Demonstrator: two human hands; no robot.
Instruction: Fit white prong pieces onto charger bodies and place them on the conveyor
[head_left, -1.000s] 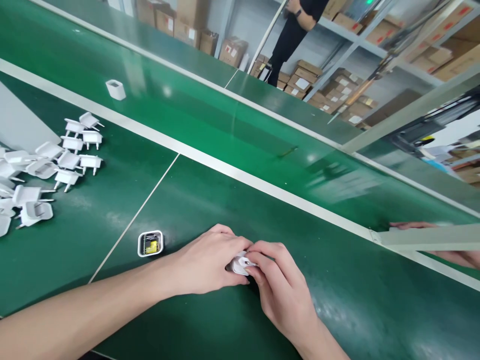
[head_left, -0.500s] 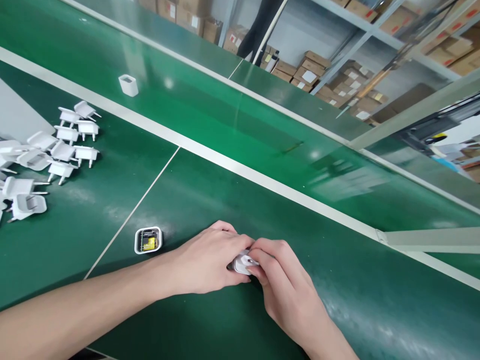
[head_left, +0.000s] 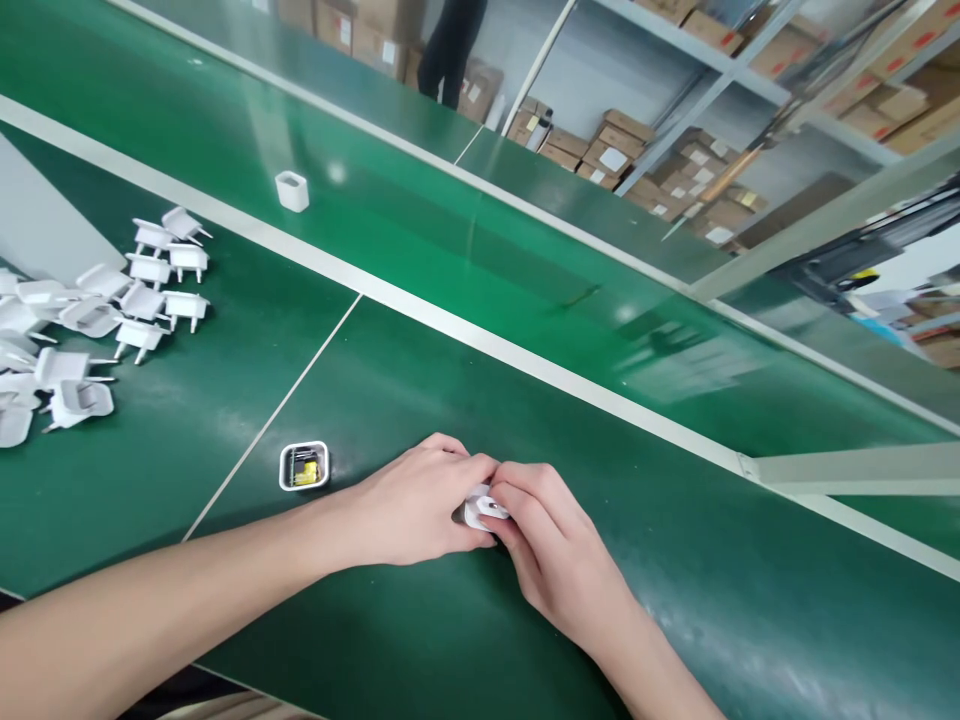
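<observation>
the fingers of the left hand [head_left: 412, 505] and right hand [head_left: 547, 540] hide most of a small white plastic plug piece [head_left: 478, 508]. the left picture edge cuts off a heap of white plastic pronged covers [head_left: 79, 352] and a flat pale grey panel [head_left: 49, 215]. the top edge crops a person in dark trousers [head_left: 450, 50]. print on the white paper labels [head_left: 613, 159] is too small to read.

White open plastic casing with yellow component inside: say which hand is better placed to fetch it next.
Probably the left hand: the casing lies nearer it than the right hand. Both hold the same white plastic plug.
</observation>
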